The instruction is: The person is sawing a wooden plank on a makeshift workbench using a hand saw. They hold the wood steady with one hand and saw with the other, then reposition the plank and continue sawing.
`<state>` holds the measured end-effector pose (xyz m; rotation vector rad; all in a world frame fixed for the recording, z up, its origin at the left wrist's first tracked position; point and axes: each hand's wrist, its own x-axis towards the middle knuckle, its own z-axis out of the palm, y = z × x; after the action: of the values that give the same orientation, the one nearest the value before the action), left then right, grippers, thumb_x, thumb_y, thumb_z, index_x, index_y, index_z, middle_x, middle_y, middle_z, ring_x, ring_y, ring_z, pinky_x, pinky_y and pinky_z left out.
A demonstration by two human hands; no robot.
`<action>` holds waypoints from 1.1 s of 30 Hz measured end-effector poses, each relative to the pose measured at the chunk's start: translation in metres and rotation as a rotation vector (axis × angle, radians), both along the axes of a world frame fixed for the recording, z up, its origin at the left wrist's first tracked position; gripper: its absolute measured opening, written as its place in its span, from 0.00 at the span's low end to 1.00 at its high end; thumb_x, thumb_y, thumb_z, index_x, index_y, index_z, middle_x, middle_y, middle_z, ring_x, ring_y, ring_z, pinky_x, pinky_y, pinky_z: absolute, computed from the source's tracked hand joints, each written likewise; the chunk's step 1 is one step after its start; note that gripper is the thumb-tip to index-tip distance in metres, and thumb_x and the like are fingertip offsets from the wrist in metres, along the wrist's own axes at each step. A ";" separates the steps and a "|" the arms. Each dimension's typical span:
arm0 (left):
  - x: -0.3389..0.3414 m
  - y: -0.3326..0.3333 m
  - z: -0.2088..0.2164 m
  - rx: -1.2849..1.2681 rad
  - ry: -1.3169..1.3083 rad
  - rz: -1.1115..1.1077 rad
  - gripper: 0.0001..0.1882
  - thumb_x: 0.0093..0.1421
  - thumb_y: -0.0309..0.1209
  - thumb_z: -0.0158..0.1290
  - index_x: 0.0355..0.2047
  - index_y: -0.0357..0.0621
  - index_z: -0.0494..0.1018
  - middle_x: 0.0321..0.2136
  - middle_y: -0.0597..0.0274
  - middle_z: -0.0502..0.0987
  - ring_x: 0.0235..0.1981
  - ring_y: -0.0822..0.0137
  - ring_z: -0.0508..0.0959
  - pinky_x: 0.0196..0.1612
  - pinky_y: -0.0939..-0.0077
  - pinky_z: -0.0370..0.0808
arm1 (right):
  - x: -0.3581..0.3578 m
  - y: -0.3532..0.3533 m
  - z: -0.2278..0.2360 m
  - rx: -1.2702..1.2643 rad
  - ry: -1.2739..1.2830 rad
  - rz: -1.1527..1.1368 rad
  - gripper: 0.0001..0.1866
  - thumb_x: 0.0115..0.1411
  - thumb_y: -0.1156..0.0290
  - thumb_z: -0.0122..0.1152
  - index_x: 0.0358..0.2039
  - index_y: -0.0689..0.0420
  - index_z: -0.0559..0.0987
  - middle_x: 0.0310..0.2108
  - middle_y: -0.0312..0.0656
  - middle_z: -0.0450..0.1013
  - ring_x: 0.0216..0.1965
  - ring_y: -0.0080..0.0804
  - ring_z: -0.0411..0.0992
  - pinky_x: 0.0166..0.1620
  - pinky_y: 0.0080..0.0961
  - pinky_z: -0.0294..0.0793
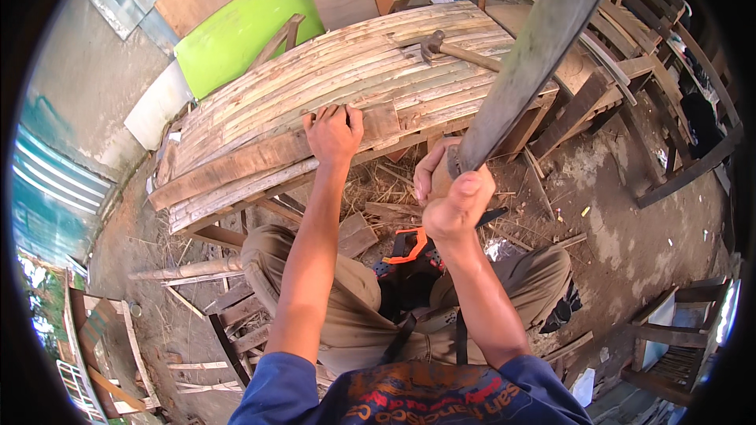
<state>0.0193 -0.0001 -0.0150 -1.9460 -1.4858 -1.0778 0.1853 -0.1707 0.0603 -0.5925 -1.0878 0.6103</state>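
My left hand (335, 135) lies over a long brown wooden board (244, 164), its fingers curled at the board's far edge. The board rests along the near side of a slatted wooden bench (346, 55). In my right hand (455, 201) I hold a machete (528, 63) by its handle. Its wide grey blade is raised, rising toward the upper right and past the edge of the view. The fingers wrap the handle, with the thumb near the base of the blade. Behind the blade, a hammer (461, 53) lies on the bench slats.
An orange-handled tool (408, 245) is on the ground between my legs, among wood scraps and straw. Stacked wooden frames (630, 86) stand at the right. Lime-green panels (244, 39) lean behind the bench. A small wooden frame (673, 338) sits at lower right.
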 end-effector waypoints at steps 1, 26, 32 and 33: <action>0.001 0.000 0.001 0.002 -0.010 0.000 0.19 0.62 0.37 0.50 0.19 0.40 0.79 0.23 0.57 0.81 0.32 0.58 0.80 0.47 0.59 0.66 | -0.004 0.006 -0.018 -0.029 -0.030 -0.020 0.33 0.70 0.41 0.46 0.35 0.66 0.72 0.16 0.38 0.67 0.17 0.21 0.66 0.20 0.24 0.64; -0.001 0.005 0.014 -0.273 -0.083 0.069 0.21 0.64 0.39 0.49 0.23 0.38 0.81 0.27 0.49 0.82 0.36 0.50 0.81 0.58 0.47 0.66 | -0.010 0.003 -0.087 -0.984 -0.182 0.101 0.39 0.71 0.36 0.37 0.22 0.61 0.71 0.16 0.37 0.66 0.20 0.24 0.67 0.25 0.29 0.67; 0.002 0.005 0.008 -0.274 -0.088 0.047 0.22 0.64 0.41 0.49 0.21 0.38 0.82 0.25 0.47 0.82 0.34 0.48 0.81 0.58 0.47 0.66 | 0.005 -0.010 0.031 -0.074 0.045 0.040 0.31 0.74 0.44 0.38 0.25 0.59 0.70 0.15 0.32 0.62 0.15 0.20 0.62 0.18 0.22 0.60; 0.005 0.005 0.012 -0.290 -0.088 0.048 0.22 0.64 0.41 0.49 0.21 0.38 0.82 0.25 0.46 0.82 0.34 0.48 0.81 0.58 0.47 0.66 | 0.004 -0.006 0.018 -0.101 0.015 -0.005 0.31 0.74 0.44 0.39 0.26 0.60 0.71 0.15 0.34 0.63 0.15 0.21 0.63 0.19 0.24 0.61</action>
<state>0.0240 0.0047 -0.0027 -2.0629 -1.8141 -0.9823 0.1891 -0.1767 0.0782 -0.6763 -1.0461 0.6673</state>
